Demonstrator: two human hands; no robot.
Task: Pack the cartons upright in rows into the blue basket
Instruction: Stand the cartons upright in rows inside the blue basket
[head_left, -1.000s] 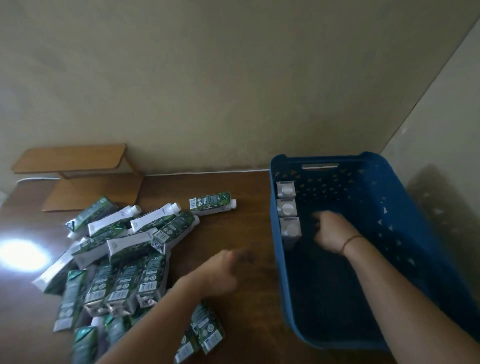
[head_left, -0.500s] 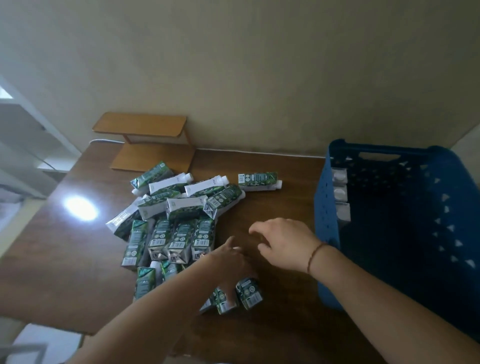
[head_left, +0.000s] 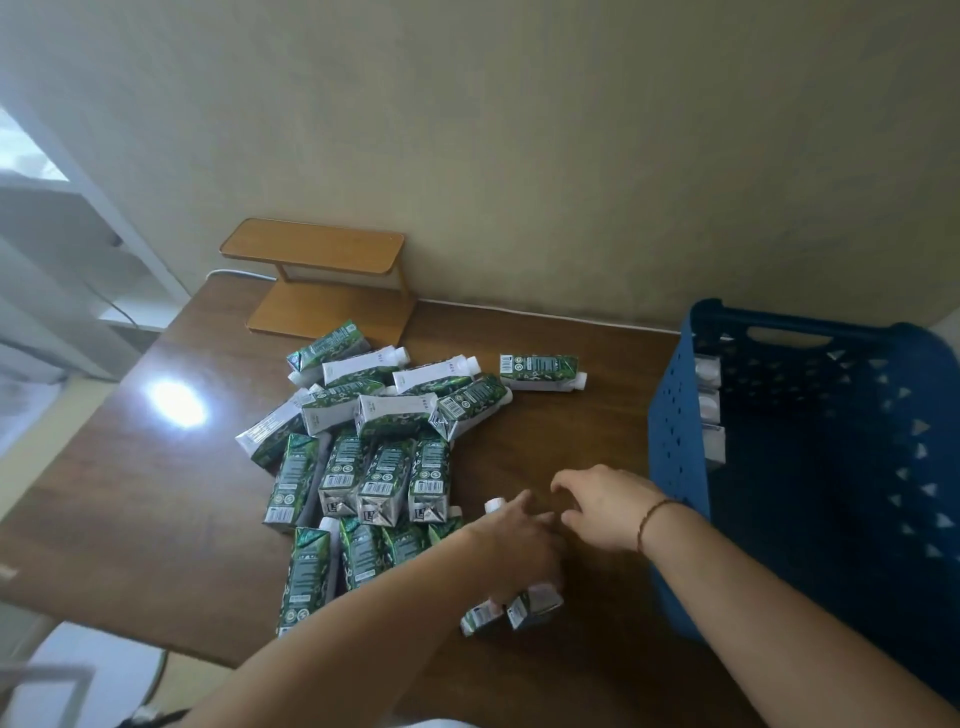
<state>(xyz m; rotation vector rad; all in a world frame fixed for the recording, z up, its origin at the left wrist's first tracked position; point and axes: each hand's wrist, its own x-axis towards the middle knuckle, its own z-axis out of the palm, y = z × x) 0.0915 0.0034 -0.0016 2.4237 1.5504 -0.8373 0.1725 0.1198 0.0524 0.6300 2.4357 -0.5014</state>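
1. Your left hand (head_left: 519, 551) is down on the two cartons (head_left: 511, 610) nearest you, fingers curled over them and gripping; their ends poke out just below your knuckles, and a white cap shows just past your fingertips.
2. Your right hand (head_left: 605, 506) hovers right beside the left one, almost touching it. Its fingers are loosely bent and a bit spread, with nothing in them.
3. The main carton pile (head_left: 374, 447) sits just left of and beyond your left fingers, all lying flat on the tabletop (head_left: 156, 499), some green side up, some white side up.
4. One lone carton (head_left: 540, 371) lies on its side well beyond both hands, a little apart from the pile, towards the wall.
5. The blue basket (head_left: 675, 447) stands just right of your right fingers. Three packed cartons (head_left: 709, 405) stand upright in a row against its left wall, white tops showing.
6. Way past the pile, against the wall, there's a small wooden shelf (head_left: 322, 280) sitting on the tabletop.
7. There's a thin cord bracelet (head_left: 652, 519) on your right wrist.
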